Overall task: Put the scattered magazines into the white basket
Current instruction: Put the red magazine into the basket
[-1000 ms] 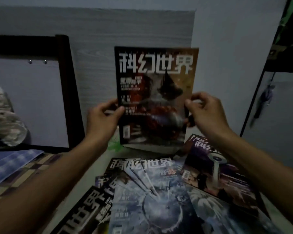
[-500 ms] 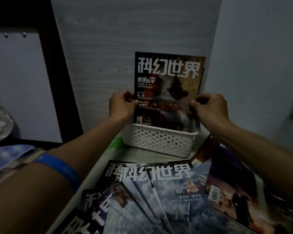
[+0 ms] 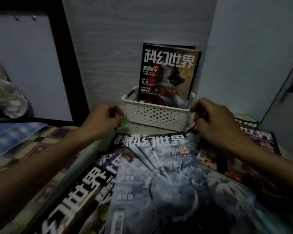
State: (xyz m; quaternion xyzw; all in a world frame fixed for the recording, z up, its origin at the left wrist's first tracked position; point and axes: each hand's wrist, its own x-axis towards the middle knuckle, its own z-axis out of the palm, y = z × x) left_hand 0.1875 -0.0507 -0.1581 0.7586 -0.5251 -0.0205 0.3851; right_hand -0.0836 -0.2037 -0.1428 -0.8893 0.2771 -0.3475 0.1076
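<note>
Upright in the white basket (image 3: 156,115): a magazine (image 3: 167,73). Either side of the basket, empty: left hand (image 3: 102,119), right hand (image 3: 214,120). Before it: scattered magazines (image 3: 159,174).

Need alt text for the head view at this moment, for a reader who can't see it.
A magazine stands upright in a white basket against the wall, another behind it. Both hands, left and right, hover empty on either side of the basket, above more magazines scattered in front.

Both forearms look bare, left hand (image 3: 105,116) and right hand (image 3: 214,119) seemingly ungloved.
</note>
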